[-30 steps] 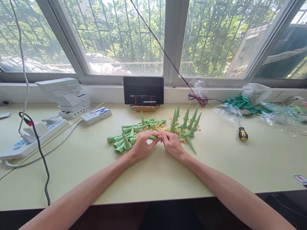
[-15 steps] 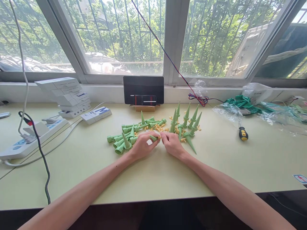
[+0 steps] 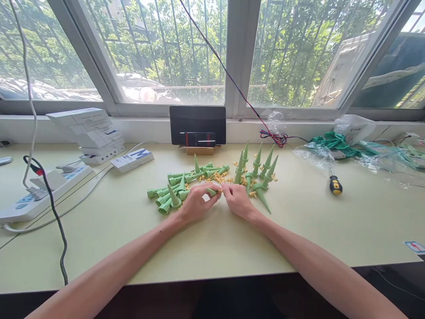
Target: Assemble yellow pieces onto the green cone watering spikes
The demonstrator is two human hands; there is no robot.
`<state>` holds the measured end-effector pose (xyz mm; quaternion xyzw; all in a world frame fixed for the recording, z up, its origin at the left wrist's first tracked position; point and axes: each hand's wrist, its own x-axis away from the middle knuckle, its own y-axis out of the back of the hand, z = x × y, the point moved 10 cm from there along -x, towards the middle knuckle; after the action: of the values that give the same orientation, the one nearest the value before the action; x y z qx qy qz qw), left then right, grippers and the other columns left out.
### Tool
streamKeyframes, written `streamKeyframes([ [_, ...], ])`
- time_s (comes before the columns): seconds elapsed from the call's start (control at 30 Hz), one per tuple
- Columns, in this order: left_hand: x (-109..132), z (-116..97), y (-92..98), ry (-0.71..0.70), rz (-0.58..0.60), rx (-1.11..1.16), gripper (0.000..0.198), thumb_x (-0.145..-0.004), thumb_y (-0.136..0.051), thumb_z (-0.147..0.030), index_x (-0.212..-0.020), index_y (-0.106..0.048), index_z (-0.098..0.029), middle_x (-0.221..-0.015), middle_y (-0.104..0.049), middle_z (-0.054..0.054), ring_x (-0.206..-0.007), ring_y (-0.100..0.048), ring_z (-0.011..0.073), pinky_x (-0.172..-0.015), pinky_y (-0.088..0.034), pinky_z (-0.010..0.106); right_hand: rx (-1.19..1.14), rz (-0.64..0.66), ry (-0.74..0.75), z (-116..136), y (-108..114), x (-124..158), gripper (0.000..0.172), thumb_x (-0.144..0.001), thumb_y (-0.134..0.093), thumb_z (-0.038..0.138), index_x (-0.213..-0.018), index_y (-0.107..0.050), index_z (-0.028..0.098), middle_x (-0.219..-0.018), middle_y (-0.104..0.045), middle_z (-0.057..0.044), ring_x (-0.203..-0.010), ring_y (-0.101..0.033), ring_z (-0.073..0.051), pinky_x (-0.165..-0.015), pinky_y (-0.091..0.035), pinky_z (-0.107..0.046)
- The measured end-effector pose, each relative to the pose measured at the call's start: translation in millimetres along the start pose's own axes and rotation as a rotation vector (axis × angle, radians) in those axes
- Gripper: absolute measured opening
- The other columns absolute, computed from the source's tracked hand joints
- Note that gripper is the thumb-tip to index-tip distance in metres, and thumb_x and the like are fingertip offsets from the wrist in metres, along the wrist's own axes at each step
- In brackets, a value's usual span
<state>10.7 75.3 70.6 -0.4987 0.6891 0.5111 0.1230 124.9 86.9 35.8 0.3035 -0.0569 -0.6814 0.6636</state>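
Note:
My left hand (image 3: 198, 199) is closed round a green spike (image 3: 211, 192), whose end has a small yellow piece (image 3: 219, 191) on it. Against that end, my right hand (image 3: 236, 198) has its thumb and fingers pinched together; whether it grips the yellow piece is hidden. Left of the hands lie several green tubes and spikes (image 3: 175, 200). Behind the fingertips is a scatter of small yellow pieces (image 3: 219, 177). Several green spikes with yellow pieces stand to the right (image 3: 257, 163), and one green spike (image 3: 264, 201) lies tilted beside my right hand.
A tablet (image 3: 197, 119) and a phone (image 3: 199, 139) lean at the window. At left are stacked white boxes (image 3: 96, 133), a flat box (image 3: 132, 160), a power strip (image 3: 23, 204) and cables. A screwdriver (image 3: 335, 185) and plastic bags (image 3: 338, 144) lie at right.

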Motion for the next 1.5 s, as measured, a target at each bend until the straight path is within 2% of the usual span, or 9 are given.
streamKeyframes([
  [0.37, -0.9, 3.4, -1.4, 0.014, 0.018, 0.013, 0.009, -0.088, -0.065, -0.022, -0.090, -0.073, -0.018, -0.091, -0.077, 0.005, -0.082, -0.072, 0.0178, -0.075, -0.058, 0.030, -0.042, 0.024, -0.012, -2.5, -2.5, 0.7, 0.045, -0.096, -0.034, 0.044, -0.058, -0.035, 0.021, -0.055, -0.037, 0.002, -0.055, -0.034, -0.013, -0.055, -0.026, -0.028],
  [0.6, -1.5, 5.0, -0.9, 0.052, 0.042, 0.050, 0.012, -0.088, -0.066, -0.026, -0.090, -0.075, -0.018, -0.093, -0.077, 0.007, -0.082, -0.072, 0.0181, -0.065, -0.060, 0.025, -0.052, 0.028, 0.014, -1.6, -3.9, 1.7, 0.045, -0.097, -0.034, 0.044, -0.059, -0.040, 0.021, -0.055, -0.039, 0.002, -0.055, -0.036, -0.013, -0.055, -0.027, -0.027],
  [0.8, -1.7, 5.0, -0.5, 0.055, 0.044, 0.066, 0.013, -0.087, -0.067, -0.027, -0.088, -0.076, -0.018, -0.095, -0.077, 0.008, -0.084, -0.073, 0.0200, -0.063, -0.062, 0.026, -0.046, 0.030, 0.033, -0.3, -4.4, 1.7, 0.046, -0.098, -0.034, 0.045, -0.059, -0.041, 0.021, -0.056, -0.041, 0.002, -0.054, -0.036, -0.013, -0.055, -0.028, -0.027],
  [1.0, -0.5, 6.6, -3.5, 0.064, 0.044, 0.063, 0.014, -0.088, -0.065, -0.029, -0.087, -0.074, -0.018, -0.091, -0.077, 0.007, -0.079, -0.072, 0.0177, -0.059, -0.060, 0.024, -0.056, 0.034, 0.022, -0.9, -4.0, 0.8, 0.047, -0.098, -0.034, 0.046, -0.059, -0.042, 0.021, -0.056, -0.041, 0.002, -0.055, -0.037, -0.013, -0.055, -0.028, -0.027],
  [1.23, 0.6, 19.7, -4.0, 0.195, 0.029, 0.088, 0.019, -0.089, -0.065, -0.034, -0.091, -0.073, -0.017, -0.098, -0.076, 0.007, -0.079, -0.071, 0.0166, -0.067, -0.063, 0.027, -0.050, 0.010, -0.025, -4.5, -1.1, 0.2, 0.050, -0.098, -0.034, 0.049, -0.057, -0.040, 0.021, -0.054, -0.038, 0.002, -0.054, -0.035, -0.013, -0.054, -0.026, -0.027],
  [1.4, 1.6, 28.9, -5.2, 0.276, 0.028, 0.174, 0.029, -0.088, -0.065, -0.042, -0.097, -0.069, -0.015, -0.100, -0.074, 0.008, -0.066, -0.070, 0.0148, -0.066, -0.064, 0.032, -0.054, 0.004, -0.028, -6.6, -0.8, 0.7, 0.053, -0.098, -0.034, 0.053, -0.057, -0.040, 0.021, -0.054, -0.040, 0.002, -0.053, -0.037, -0.013, -0.053, -0.027, -0.027],
  [1.5, 2.8, 34.6, -6.5, 0.317, 0.033, 0.215, 0.033, -0.087, -0.065, -0.045, -0.099, -0.068, -0.015, -0.101, -0.074, 0.009, -0.069, -0.072, 0.0169, -0.064, -0.065, 0.032, -0.031, -0.030, -0.035, -7.8, 4.0, 0.6, 0.054, -0.098, -0.034, 0.054, -0.056, -0.039, 0.021, -0.053, -0.038, 0.002, -0.052, -0.035, -0.013, -0.053, -0.026, -0.028],
])
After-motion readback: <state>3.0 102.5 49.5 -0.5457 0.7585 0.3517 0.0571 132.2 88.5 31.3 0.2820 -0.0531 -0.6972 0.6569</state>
